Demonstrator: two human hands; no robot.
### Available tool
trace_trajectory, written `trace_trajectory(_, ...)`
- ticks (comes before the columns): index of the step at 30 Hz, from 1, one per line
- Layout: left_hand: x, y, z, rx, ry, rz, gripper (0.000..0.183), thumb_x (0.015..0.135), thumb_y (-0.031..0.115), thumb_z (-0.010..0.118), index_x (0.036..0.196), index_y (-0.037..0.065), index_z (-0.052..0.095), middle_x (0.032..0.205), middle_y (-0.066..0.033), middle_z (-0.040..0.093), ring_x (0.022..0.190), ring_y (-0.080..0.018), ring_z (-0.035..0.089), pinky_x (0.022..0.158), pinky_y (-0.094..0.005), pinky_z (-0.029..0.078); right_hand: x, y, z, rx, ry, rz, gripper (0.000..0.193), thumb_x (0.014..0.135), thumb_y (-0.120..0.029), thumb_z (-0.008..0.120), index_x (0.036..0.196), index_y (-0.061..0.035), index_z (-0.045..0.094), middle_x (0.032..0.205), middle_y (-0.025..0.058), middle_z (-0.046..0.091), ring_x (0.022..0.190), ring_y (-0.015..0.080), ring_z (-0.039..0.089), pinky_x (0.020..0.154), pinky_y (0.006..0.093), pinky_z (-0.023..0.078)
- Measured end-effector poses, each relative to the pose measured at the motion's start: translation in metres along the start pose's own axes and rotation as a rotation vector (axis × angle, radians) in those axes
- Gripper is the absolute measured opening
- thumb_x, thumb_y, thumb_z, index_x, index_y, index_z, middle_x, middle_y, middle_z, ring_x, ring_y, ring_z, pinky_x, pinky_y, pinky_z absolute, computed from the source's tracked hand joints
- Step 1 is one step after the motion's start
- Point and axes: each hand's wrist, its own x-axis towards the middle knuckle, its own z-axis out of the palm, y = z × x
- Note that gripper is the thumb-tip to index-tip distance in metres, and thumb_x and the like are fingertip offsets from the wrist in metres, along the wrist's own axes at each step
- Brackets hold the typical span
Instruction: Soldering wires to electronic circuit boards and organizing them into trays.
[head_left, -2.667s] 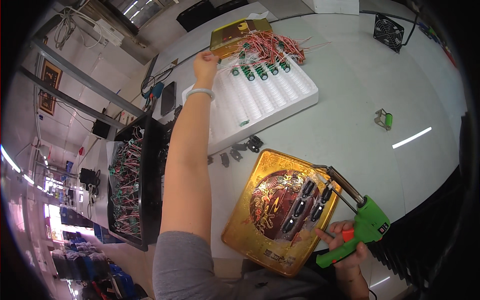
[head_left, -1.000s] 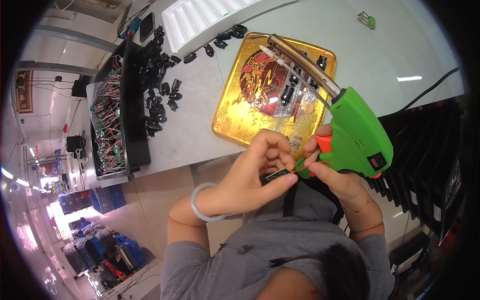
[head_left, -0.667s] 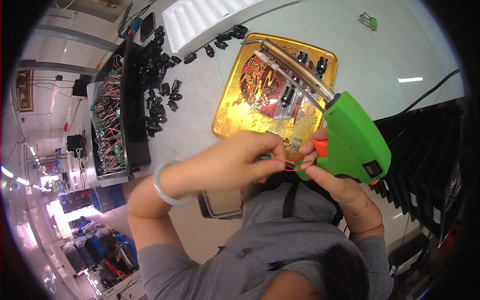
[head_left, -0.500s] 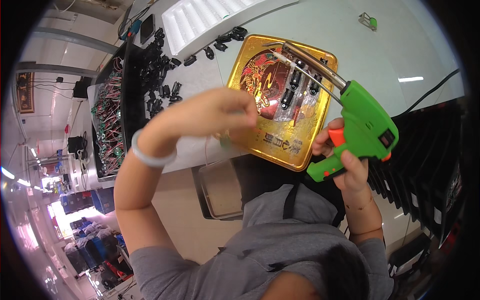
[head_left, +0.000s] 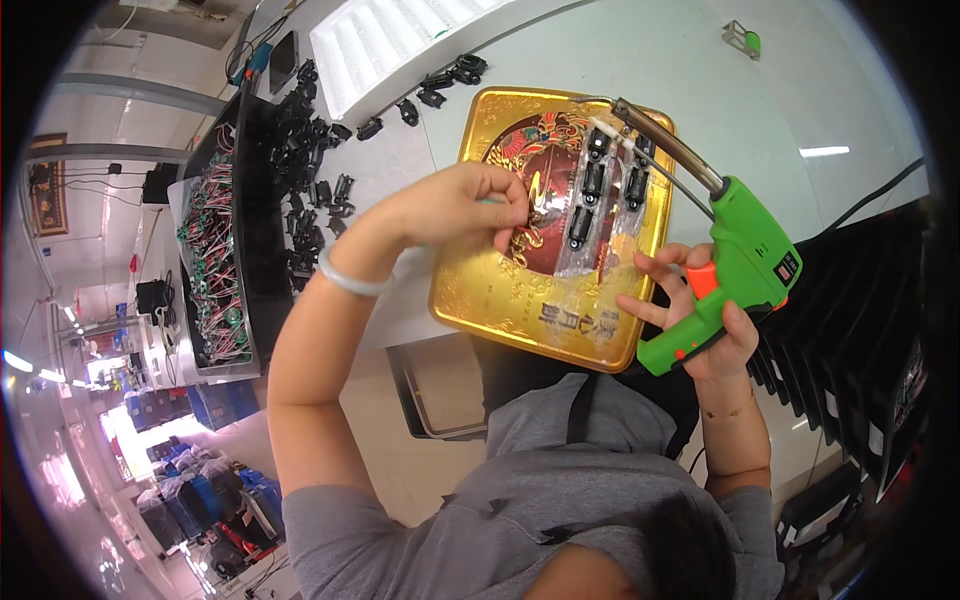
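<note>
My right hand holds a green soldering gun with an orange trigger, some fingers loosely spread off the handle. Its metal tip and thin feed tube reach over a gold tin lid. Above the lid's dark red picture, my left hand is closed in a pinch. Thin red wire shows at its fingertips, and a bit of green shows by the fingers; it looks like a small wired circuit board, mostly hidden. Several black plastic housings lie in rows on clear film on the lid, right of my left hand.
A black bin full of green boards with red wires stands at the left. Loose black housings are heaped beside it. A white foam tray lies at the back, a small metal clip-like piece far right.
My left hand has moved right over the lid, with its wrist turned. The soldering gun has shifted slightly right and down, and my right fingers have loosened from the trigger. The lid has shifted slightly.
</note>
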Motion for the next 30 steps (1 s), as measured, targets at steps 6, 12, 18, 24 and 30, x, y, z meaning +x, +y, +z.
trace_trajectory(6, -0.004, -0.002, 0.023, -0.209, 0.112, 0.156, 0.008, 0.085, 0.009, 0.051, 0.081, 0.002, 0.054, 0.066, -0.0016, 0.058, 0.062, -0.0059, 0.052, 0.057, -0.0171, 0.04, -0.013, -0.012, 0.001, -0.369, 0.075, -0.078, 0.058, 0.071, -0.039, 0.06, 0.108, 0.0028, 0.044, 0.1, 0.0147, 0.043, 0.095, 0.0245, 0.047, 0.085, 0.0445, 0.045)
trace_trajectory(12, 0.009, -0.016, 0.041, -0.093, 0.36, 0.196, 0.008, 0.08, 0.008, 0.055, 0.079, 0.001, 0.055, 0.063, -0.0012, 0.056, 0.059, -0.0056, 0.051, 0.054, -0.0188, 0.039, -0.044, -0.032, -0.001, -0.759, 0.183, -0.114, 0.07, 0.072, -0.058, 0.052, 0.104, 0.0032, 0.046, 0.093, 0.0145, 0.045, 0.079, 0.0195, 0.048, 0.061, 0.0289, 0.044)
trace_trajectory(18, 0.013, -0.02, 0.05, 0.035, 0.535, 0.321, 0.013, 0.072, 0.012, 0.063, 0.068, 0.0, 0.058, 0.059, -0.0014, 0.055, 0.053, -0.0071, 0.048, 0.051, -0.022, 0.04, -0.06, -0.026, -0.002, -0.835, 0.257, -0.107, 0.071, 0.071, -0.065, 0.047, 0.096, 0.001, 0.048, 0.085, 0.0121, 0.047, 0.072, 0.0171, 0.047, 0.06, 0.0259, 0.04)
trace_trajectory(24, 0.012, -0.023, 0.054, 0.061, 0.619, 0.351, 0.014, 0.07, 0.011, 0.063, 0.066, -0.001, 0.059, 0.058, -0.0041, 0.057, 0.053, -0.009, 0.05, 0.052, -0.0235, 0.041, -0.059, -0.018, 0.002, -0.845, 0.309, -0.134, 0.065, 0.073, -0.063, 0.045, 0.088, 0.0003, 0.047, 0.077, 0.0104, 0.046, 0.068, 0.016, 0.044, 0.056, 0.0252, 0.038)
trace_trajectory(30, 0.011, -0.023, 0.053, 0.073, 0.62, 0.37, 0.014, 0.069, 0.011, 0.063, 0.065, -0.001, 0.058, 0.057, -0.0046, 0.057, 0.052, -0.0103, 0.051, 0.051, -0.0241, 0.042, -0.061, -0.019, -0.004, -0.757, 0.333, -0.052, 0.076, 0.066, -0.063, 0.057, 0.101, 0.0033, 0.047, 0.079, 0.0093, 0.051, 0.066, 0.0174, 0.051, 0.055, 0.0276, 0.045)
